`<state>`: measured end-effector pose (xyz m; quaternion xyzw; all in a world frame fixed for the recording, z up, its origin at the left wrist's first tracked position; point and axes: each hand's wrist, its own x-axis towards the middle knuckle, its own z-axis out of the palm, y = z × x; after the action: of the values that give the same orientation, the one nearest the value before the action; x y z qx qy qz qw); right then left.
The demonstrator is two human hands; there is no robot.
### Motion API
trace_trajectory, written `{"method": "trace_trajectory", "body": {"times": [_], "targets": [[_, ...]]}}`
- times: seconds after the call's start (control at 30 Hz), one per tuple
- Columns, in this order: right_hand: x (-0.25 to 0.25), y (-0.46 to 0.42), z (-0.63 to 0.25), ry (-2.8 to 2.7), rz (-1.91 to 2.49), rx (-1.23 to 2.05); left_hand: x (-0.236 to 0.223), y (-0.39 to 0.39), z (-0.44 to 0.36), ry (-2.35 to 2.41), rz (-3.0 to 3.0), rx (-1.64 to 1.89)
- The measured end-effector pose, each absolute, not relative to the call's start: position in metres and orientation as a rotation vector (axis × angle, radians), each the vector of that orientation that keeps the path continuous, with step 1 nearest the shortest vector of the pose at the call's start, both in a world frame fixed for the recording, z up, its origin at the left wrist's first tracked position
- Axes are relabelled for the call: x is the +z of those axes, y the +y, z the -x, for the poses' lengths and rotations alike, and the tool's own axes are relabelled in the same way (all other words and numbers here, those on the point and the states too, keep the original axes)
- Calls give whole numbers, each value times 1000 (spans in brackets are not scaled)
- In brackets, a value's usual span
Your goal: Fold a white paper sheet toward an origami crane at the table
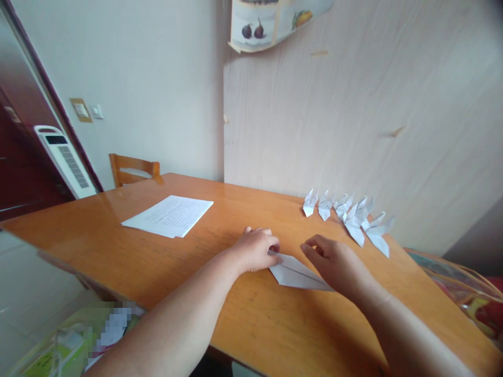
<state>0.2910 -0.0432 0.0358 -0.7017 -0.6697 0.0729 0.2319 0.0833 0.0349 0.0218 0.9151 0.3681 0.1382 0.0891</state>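
A piece of white folded paper [296,273] lies on the wooden table in front of me, narrowing to a point on the right, with a crease along its middle. My left hand [257,249] pinches its left end, thumb on top and fingers curled at the edge. Over the paper's right end is my right hand [334,259], its fingers half bent with a gap between them and nothing visible in them. The hand covers part of that tip; whether its underside touches the paper is hidden.
Several folded paper figures [353,233] stand at the table's [243,324] back right, near the wall. A stack of written sheets [171,215] lies at the back left. Behind the table is a wooden chair [135,166]. A bag [63,345] sits below the front left edge.
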Motion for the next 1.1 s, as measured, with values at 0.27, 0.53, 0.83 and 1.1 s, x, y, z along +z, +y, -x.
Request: {"method": "trace_trajectory", "body": {"times": [0.27,0.53,0.83,1.1], "targets": [[44,-42,-304,-1590,1884,-124,24,19,-87,1197,-2602,373],[13,-30,-297,-1729,2169,-180,18,0,-102,1222,-2551,337],[-11,-20,-301,-1883,2386,48,14,2,-107,927,-2769,543],[-12,-16,-305,-1855,2428,63,14,6,-104,726,-2764,467]]}}
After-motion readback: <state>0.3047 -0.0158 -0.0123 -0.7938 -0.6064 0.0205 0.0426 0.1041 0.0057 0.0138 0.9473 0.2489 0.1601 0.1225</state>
